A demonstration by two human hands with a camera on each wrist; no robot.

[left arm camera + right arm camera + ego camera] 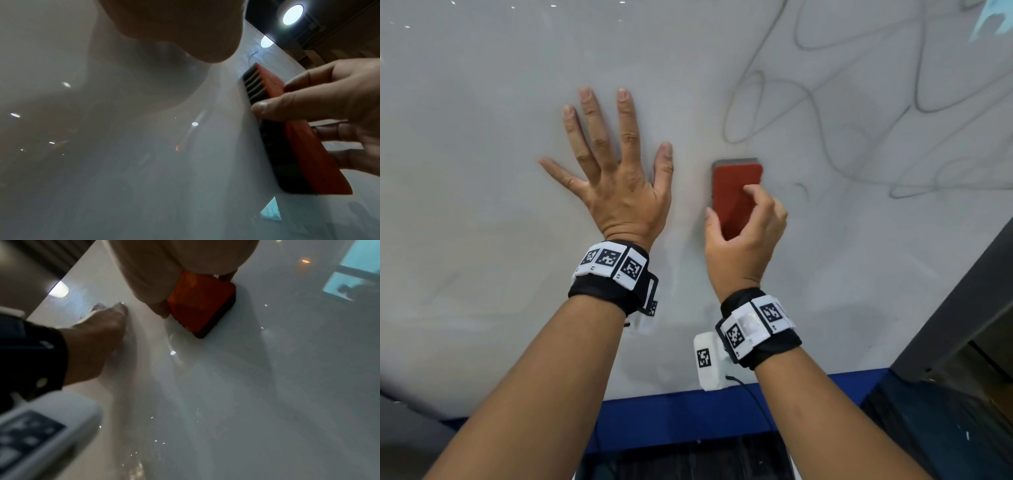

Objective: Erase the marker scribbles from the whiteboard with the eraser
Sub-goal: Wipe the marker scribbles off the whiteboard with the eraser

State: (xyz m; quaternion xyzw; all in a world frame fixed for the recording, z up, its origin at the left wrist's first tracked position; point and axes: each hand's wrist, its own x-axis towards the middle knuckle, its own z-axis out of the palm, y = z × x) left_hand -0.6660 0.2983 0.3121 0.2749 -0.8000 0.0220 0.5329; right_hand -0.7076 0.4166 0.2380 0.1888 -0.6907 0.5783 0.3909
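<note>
A white whiteboard fills the head view. Grey marker scribbles loop across its upper right. My right hand grips a red eraser with a dark felt underside, flat against the board just below and left of the scribbles. The left wrist view shows the eraser edge-on, thumb on its near side and fingers on the far side. My left hand lies flat on the board with fingers spread, left of the eraser. The right wrist view shows the eraser and my left hand.
A blue frame edge runs along the board's near side. A dark grey frame borders the board at the right. Faint smudges mark the board's lower left. Ceiling lights reflect in the glossy surface.
</note>
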